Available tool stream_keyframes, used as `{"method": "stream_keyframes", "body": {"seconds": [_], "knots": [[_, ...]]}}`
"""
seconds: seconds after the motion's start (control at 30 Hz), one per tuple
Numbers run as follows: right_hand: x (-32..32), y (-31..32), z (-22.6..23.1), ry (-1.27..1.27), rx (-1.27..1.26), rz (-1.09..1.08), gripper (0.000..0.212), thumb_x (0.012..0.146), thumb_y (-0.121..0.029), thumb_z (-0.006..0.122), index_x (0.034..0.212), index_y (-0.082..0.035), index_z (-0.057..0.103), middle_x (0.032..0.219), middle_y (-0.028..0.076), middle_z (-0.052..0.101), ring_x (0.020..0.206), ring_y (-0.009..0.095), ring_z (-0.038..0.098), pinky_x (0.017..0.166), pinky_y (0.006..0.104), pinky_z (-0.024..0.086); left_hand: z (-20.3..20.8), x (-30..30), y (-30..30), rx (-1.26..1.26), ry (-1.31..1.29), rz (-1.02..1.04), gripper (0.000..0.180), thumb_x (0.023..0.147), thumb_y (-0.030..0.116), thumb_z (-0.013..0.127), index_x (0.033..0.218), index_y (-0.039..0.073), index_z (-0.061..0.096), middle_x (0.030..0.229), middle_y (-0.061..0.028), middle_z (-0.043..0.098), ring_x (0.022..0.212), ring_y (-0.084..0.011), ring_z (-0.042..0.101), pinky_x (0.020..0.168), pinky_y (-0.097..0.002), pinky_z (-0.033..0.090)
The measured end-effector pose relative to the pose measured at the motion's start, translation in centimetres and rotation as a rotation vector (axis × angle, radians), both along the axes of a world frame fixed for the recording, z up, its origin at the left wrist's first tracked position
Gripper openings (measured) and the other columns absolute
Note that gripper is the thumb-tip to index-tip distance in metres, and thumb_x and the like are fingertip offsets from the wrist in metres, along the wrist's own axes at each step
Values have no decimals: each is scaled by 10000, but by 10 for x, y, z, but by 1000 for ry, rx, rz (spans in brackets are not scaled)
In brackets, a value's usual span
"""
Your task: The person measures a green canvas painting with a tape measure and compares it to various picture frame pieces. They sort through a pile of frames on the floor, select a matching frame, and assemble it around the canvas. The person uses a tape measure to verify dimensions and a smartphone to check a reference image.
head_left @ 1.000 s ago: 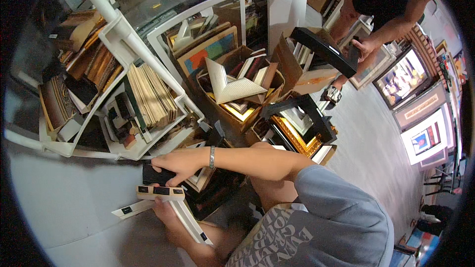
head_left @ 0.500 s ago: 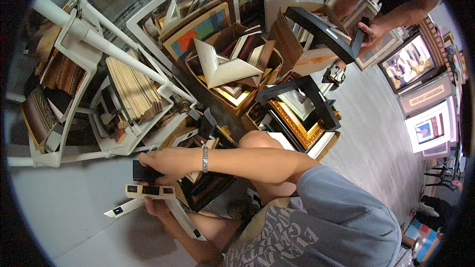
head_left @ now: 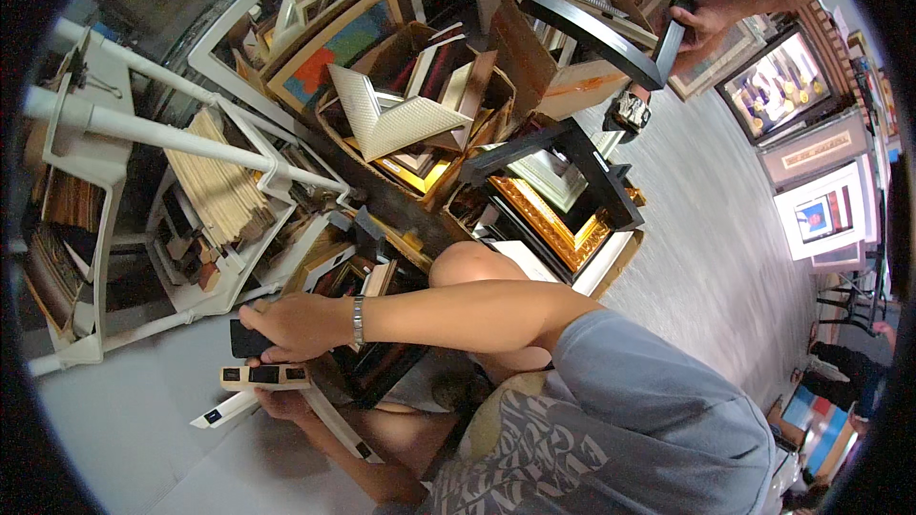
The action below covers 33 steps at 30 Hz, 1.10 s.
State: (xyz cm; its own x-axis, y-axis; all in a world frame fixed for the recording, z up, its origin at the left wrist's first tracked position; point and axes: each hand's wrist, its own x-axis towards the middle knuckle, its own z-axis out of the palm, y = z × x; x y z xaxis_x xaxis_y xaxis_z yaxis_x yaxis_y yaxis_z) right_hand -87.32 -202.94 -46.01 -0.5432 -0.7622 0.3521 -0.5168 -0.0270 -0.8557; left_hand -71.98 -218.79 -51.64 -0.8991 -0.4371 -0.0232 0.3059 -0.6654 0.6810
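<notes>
At the lower left, my right hand (head_left: 303, 326), with a metal watch on its wrist, is closed round a dark black piece (head_left: 251, 339). Its full shape is hidden by the fingers. Just below, my left hand (head_left: 286, 404) grips a white picture-frame corner sample (head_left: 342, 427) from underneath. Two white arms of it stick out to either side. A cream bar with black patches (head_left: 229, 375) lies across its top, close under the black piece; whether the two touch, I cannot tell.
A box of frame corners (head_left: 391, 176) stands ahead, beside another holding gold and black corners (head_left: 615, 262). A white rack (head_left: 205, 310) with boards is at left. At upper right, another person's hand (head_left: 701, 27) holds a black frame corner (head_left: 601, 43). Framed pictures (head_left: 778, 86) lean at right.
The whole view has shifted, so the boxes sit further left and slightly higher. Both my hands keep their holds and appear further left and a little lower.
</notes>
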Motion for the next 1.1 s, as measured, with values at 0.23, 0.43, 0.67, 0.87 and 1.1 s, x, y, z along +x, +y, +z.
{"method": "stream_keyframes", "body": {"seconds": [0.23,0.43,0.67,0.87,1.1], "knots": [[-5,1,-3,69,7,-25,628,753,-369,741,1131,58,479,948,234,582,824,412,645,711,497,536,-1,-2,-6,-82,-38,20,480,889,360,619,1255,110,436,1117,-126,548,990,-271,601,801,-422,553],[-10,32,27,229,109,-139,507,758,-337,749,1028,24,519,946,187,549,904,351,639,743,439,523,-5,-4,-14,-84,1,-73,453,888,370,616,1231,111,472,1131,-149,554,1037,-276,600,829,-431,555],[8,179,56,-227,-30,-320,590,916,-558,537,1107,1,553,1027,157,594,861,280,601,814,354,483,-1,0,-14,-119,71,-92,443,897,336,631,1207,61,475,1135,-157,570,922,-304,648,744,-437,601],[18,302,17,-858,-734,-878,830,904,-766,194,991,-27,562,850,85,595,782,190,560,739,315,453,-13,11,-33,-86,43,-60,427,897,296,637,1193,45,459,1109,-173,567,882,-289,656,706,-421,614],[10,337,27,-763,-904,-915,592,990,-580,354,968,-26,564,799,61,577,739,158,534,685,286,435,-8,4,-31,-132,9,-206,450,895,309,628,1216,47,452,1130,-155,566,946,-294,637,772,-448,591]]}}
